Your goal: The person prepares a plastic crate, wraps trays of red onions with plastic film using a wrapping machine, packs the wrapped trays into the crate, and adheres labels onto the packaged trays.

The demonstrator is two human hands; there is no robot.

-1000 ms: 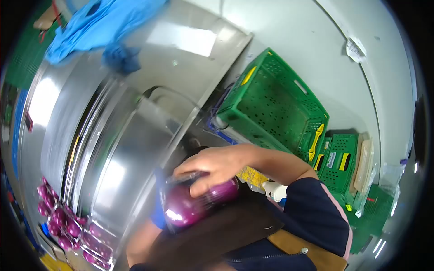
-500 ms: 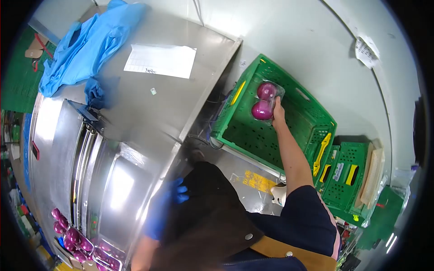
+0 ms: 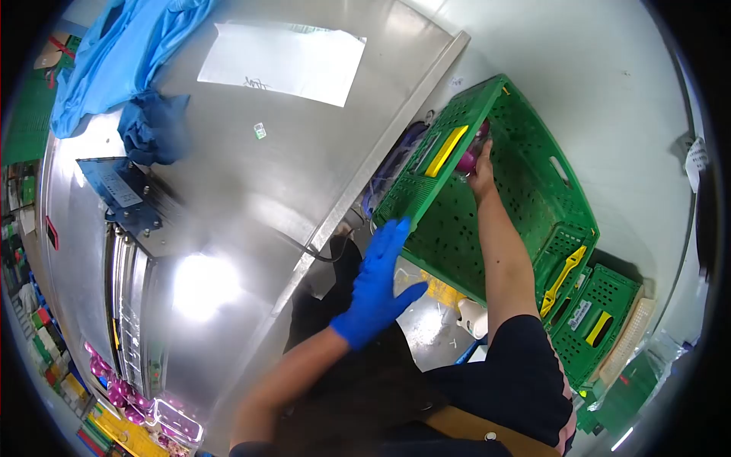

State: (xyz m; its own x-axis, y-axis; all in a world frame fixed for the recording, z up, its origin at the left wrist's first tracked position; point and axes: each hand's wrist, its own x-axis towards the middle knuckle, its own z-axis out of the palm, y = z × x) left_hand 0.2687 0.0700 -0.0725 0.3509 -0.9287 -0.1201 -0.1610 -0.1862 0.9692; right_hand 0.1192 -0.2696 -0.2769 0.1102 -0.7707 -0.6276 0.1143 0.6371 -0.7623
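Deep in the far left corner of a green crate (image 3: 525, 228) is my bare right hand (image 3: 481, 174), closed on a clear-wrapped pack of red onions (image 3: 467, 161). The crate wall hides part of that pack. My left hand (image 3: 379, 289) wears a blue glove and holds nothing. Its fingers point up and its thumb stands apart, just outside the crate's near left corner.
A steel table (image 3: 320, 183) carries a paper sheet (image 3: 285, 65), blue cloth (image 3: 126, 61) and a roller machine (image 3: 126, 305). More red onions (image 3: 122, 392) lie at lower left. Another green crate (image 3: 598, 324) stands at right.
My right hand has carried the onion pack lower into the crate's far left corner. My left hand has risen from beside the table edge to the crate's near side. The view has shifted.
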